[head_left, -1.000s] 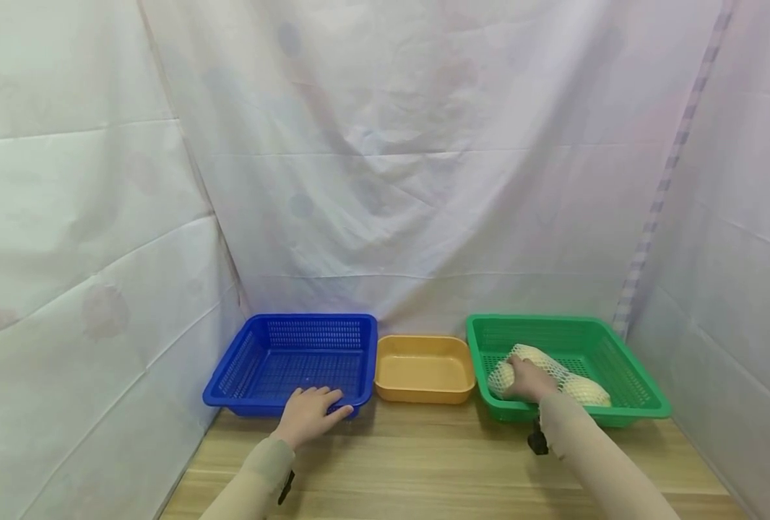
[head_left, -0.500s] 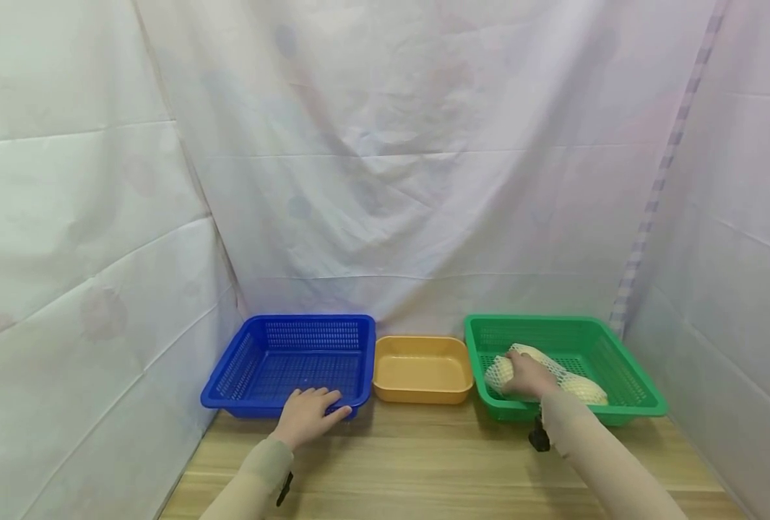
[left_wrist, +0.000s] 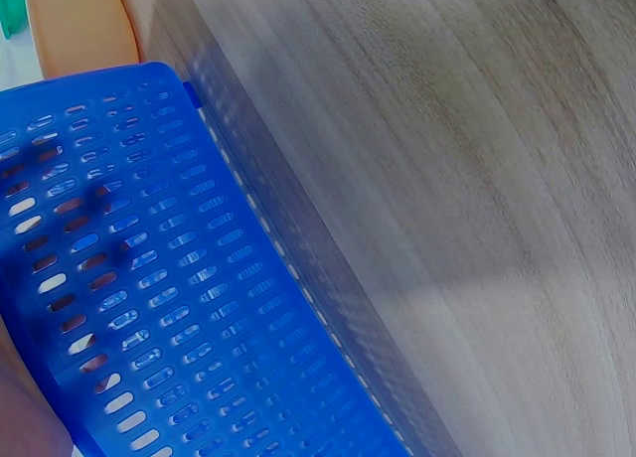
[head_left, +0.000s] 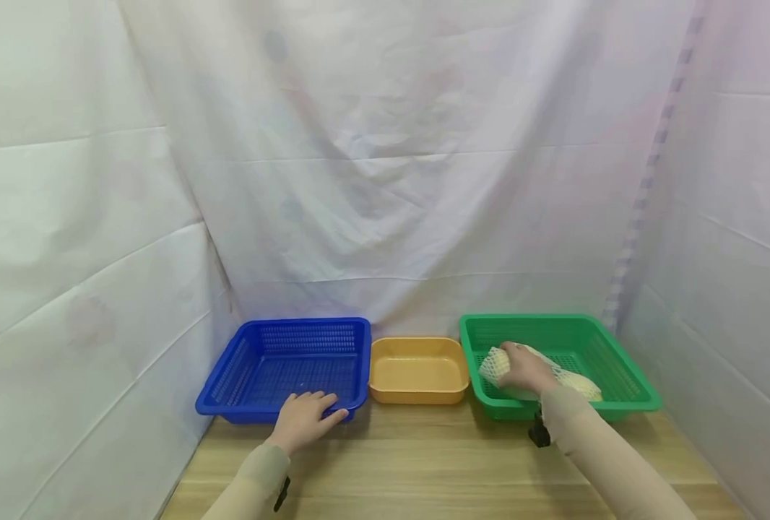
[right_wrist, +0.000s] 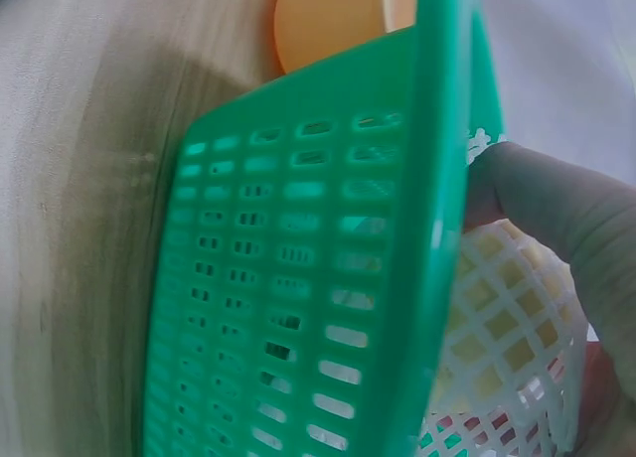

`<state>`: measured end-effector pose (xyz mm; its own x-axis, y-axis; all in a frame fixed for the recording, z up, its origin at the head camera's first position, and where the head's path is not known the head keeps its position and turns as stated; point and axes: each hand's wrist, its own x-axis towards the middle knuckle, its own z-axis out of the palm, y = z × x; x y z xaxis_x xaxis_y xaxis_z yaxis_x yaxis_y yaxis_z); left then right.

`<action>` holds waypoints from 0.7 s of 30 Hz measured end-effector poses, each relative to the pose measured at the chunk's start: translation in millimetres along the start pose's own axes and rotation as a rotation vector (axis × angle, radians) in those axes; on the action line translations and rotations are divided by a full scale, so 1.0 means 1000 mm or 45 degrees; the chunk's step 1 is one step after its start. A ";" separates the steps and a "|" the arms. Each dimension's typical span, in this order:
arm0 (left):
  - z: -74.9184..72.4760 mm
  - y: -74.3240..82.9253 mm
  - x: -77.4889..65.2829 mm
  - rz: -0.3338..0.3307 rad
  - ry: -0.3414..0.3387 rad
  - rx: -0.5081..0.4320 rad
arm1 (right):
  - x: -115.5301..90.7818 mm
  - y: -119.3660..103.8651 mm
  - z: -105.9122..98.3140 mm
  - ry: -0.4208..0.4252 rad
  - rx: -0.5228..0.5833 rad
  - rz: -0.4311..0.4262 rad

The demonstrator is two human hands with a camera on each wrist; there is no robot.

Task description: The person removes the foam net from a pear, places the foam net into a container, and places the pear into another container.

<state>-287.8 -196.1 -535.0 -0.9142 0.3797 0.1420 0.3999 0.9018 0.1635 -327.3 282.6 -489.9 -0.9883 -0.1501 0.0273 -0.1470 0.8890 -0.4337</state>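
In the head view my right hand (head_left: 526, 368) reaches into the green basket (head_left: 625, 361) and grips the left end of a white net bag (head_left: 492, 366). Pale yellow round pieces show through its mesh, and the rest of the bag trails to the right under my wrist. The right wrist view has my thumb (right_wrist: 556, 204) bent over the mesh (right_wrist: 507, 328) just inside the green rim. My left hand (head_left: 303, 420) lies with fingers spread at the near rim of the blue basket (head_left: 225, 379), holding nothing. Only part of that hand (left_wrist: 30, 407) enters the left wrist view.
Between the two baskets stands a shallow orange-yellow tray (head_left: 417, 396). All three containers sit in a row on a wooden table (head_left: 417, 462). A pale cloth (head_left: 385, 217) hangs behind them and along both sides.
My right hand has risen slightly, drawing up the left end of the net bag. The left hand keeps its place at the blue rim. The head view has turned a little right.
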 end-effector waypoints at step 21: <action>0.003 -0.003 -0.001 0.031 0.048 0.004 | 0.001 -0.009 -0.018 0.042 -0.060 -0.018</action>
<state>-287.8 -198.4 -538.1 -0.9010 0.3934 0.1829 0.4217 0.8932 0.1563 -327.4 281.9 -470.1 -0.9868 -0.1490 0.0632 -0.1618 0.9063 -0.3905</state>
